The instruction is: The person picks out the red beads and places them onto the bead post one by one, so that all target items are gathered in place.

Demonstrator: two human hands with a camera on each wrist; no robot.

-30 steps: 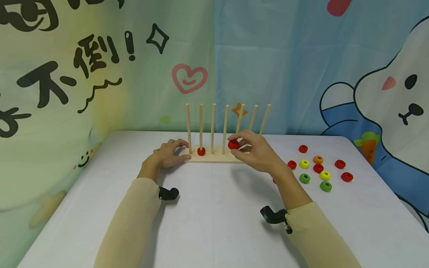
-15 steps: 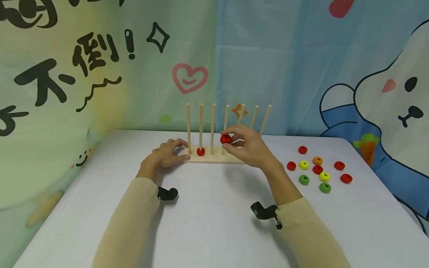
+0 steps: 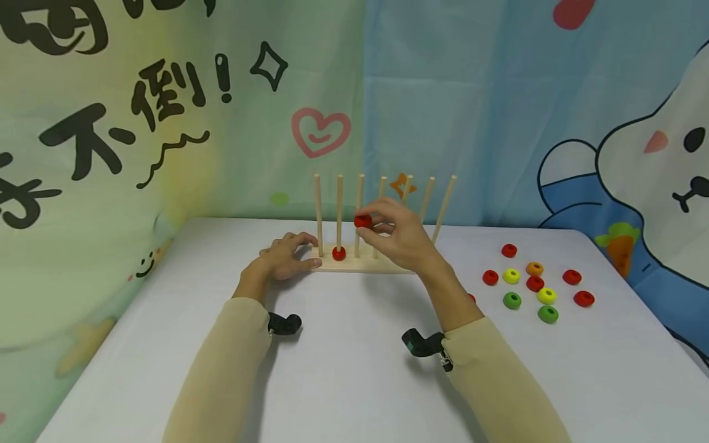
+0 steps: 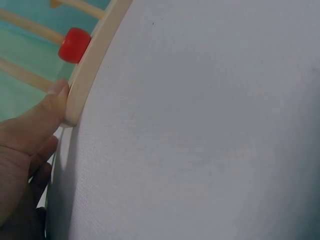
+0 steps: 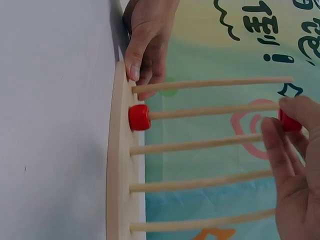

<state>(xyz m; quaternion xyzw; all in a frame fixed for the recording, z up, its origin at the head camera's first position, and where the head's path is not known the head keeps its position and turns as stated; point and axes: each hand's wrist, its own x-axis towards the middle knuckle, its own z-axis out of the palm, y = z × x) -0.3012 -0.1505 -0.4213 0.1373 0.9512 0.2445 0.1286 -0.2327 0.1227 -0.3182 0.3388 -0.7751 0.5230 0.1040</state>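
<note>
A wooden peg stand (image 3: 362,265) with a row of upright pegs stands towards the back of the table. My left hand (image 3: 285,255) grips the left end of its base, thumb (image 4: 57,92) in front and fingers behind. One red bead (image 3: 339,253) sits at the foot of the second peg from the left. Between thumb and fingertips, my right hand (image 3: 401,237) pinches another red bead (image 3: 362,221), raised above the base. It overlaps the third peg in the head view; in the right wrist view this held bead (image 5: 290,120) is close to the second peg's tip.
Loose beads lie on the white table (image 3: 343,357) to the right: several red ones (image 3: 584,299), two yellow (image 3: 546,296), two green (image 3: 548,314) and an orange one (image 3: 535,269). A printed curtain (image 3: 421,111) hangs behind the table.
My right hand has carried the red bead leftward along the pegs and slightly upward. The left hand keeps its grip on the stand's end.
</note>
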